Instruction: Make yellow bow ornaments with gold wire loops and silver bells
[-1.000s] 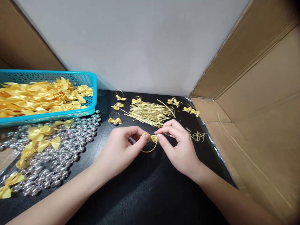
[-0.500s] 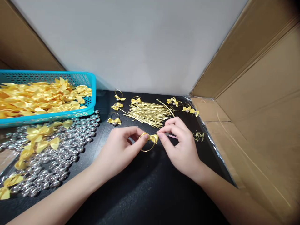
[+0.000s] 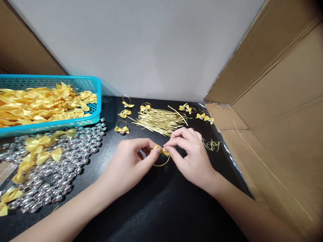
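Note:
A small yellow ribbon bow [image 3: 165, 152] with a loop of gold twist tie [image 3: 161, 165] hanging below it is between my two hands over the black table. My left hand [image 3: 135, 161] pinches the left side of the bow between thumb and index finger. From the right, my right hand [image 3: 190, 156] closes thumb and fingertips at the bow's middle, on what looks like an end of the twist tie. Fingertips hide most of the bow. Just behind the hands lies a pile of gold twist ties [image 3: 160, 120].
A blue basket [image 3: 99, 101] of yellow bows stands at the left. Many silver beads [image 3: 73, 168] spread before it, with loose bows [image 3: 42, 143] on top. Looped bows [image 3: 122, 129] lie around the ties. Tie scraps [image 3: 212, 145] are at right; cardboard walls [image 3: 277, 101] stand beyond.
My right hand has moved left, its fingertips going from the bow's right tip to its middle. My left hand has shifted slightly right and still grips the bow.

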`<action>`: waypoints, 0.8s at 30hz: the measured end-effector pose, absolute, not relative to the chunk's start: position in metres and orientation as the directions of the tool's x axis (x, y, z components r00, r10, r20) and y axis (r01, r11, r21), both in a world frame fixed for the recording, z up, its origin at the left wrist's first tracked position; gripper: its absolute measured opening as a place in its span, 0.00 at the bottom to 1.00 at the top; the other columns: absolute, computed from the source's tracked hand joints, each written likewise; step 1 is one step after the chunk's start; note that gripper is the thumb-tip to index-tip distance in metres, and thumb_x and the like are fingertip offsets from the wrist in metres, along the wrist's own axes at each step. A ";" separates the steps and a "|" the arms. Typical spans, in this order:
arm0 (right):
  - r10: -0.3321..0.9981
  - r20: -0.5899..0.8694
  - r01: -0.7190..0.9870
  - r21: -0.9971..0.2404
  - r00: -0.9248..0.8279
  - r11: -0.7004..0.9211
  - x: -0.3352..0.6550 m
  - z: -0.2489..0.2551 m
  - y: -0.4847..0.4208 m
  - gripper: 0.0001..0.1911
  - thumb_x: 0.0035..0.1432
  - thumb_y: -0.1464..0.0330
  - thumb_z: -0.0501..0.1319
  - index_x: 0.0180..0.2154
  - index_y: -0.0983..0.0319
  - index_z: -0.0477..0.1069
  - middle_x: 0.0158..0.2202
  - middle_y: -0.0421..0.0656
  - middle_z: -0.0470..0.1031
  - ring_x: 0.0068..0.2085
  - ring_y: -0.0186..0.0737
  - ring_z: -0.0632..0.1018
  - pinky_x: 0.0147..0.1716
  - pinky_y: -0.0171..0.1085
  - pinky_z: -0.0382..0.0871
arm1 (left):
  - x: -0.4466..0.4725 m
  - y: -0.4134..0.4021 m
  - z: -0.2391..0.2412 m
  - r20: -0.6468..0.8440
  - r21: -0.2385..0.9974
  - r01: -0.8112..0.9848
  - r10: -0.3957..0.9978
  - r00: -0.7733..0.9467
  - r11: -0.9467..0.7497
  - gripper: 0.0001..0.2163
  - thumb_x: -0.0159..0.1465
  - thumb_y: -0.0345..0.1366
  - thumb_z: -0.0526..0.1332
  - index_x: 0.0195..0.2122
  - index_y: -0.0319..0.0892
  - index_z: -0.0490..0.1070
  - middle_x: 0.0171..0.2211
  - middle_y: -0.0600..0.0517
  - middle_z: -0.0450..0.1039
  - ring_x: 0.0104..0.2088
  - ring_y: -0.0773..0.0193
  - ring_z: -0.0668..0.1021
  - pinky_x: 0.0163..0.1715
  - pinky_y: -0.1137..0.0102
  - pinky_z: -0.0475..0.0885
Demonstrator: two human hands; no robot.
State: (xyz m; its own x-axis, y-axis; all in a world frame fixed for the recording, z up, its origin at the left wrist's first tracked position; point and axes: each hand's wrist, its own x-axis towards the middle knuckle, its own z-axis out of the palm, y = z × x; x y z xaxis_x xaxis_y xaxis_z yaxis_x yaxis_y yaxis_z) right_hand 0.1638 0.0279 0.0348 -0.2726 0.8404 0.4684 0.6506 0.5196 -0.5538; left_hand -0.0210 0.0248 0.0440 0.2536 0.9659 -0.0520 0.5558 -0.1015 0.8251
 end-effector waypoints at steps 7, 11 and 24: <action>0.875 0.480 0.499 -0.744 -0.063 0.444 0.168 0.038 0.033 0.07 0.61 0.73 0.59 0.30 0.60 0.69 0.36 0.42 0.70 0.40 0.41 0.73 0.39 0.42 0.68 | -0.021 0.029 0.044 -0.051 0.808 0.581 0.970 0.238 -0.100 0.14 0.62 0.44 0.60 0.26 0.41 0.75 0.21 0.54 0.75 0.22 0.67 0.71 0.22 0.74 0.64; 0.924 0.380 0.360 -0.869 0.049 0.339 0.169 0.032 0.036 0.07 0.62 0.69 0.57 0.30 0.59 0.67 0.38 0.43 0.69 0.40 0.40 0.73 0.40 0.41 0.69 | -0.019 0.030 0.045 -0.061 0.841 0.535 0.968 0.244 -0.082 0.14 0.62 0.45 0.60 0.26 0.40 0.75 0.23 0.53 0.77 0.23 0.65 0.74 0.23 0.74 0.66; 0.846 0.359 0.527 -0.667 -0.393 0.527 0.173 0.045 0.033 0.04 0.59 0.73 0.65 0.34 0.58 0.76 0.35 0.39 0.81 0.40 0.40 0.77 0.49 0.47 0.61 | -0.018 0.026 0.050 -0.082 0.871 0.486 0.952 0.296 -0.076 0.13 0.63 0.43 0.60 0.27 0.41 0.77 0.22 0.54 0.77 0.24 0.65 0.73 0.23 0.74 0.66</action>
State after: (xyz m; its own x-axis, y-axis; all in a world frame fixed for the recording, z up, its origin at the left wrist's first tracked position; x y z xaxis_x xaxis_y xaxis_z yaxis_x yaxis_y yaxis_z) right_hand 0.1730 0.0325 0.0454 -0.3932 0.8464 0.3590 0.5266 0.5275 -0.6667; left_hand -0.0182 0.0259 0.0502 0.2956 0.9518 -0.0818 0.4860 -0.0761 0.8706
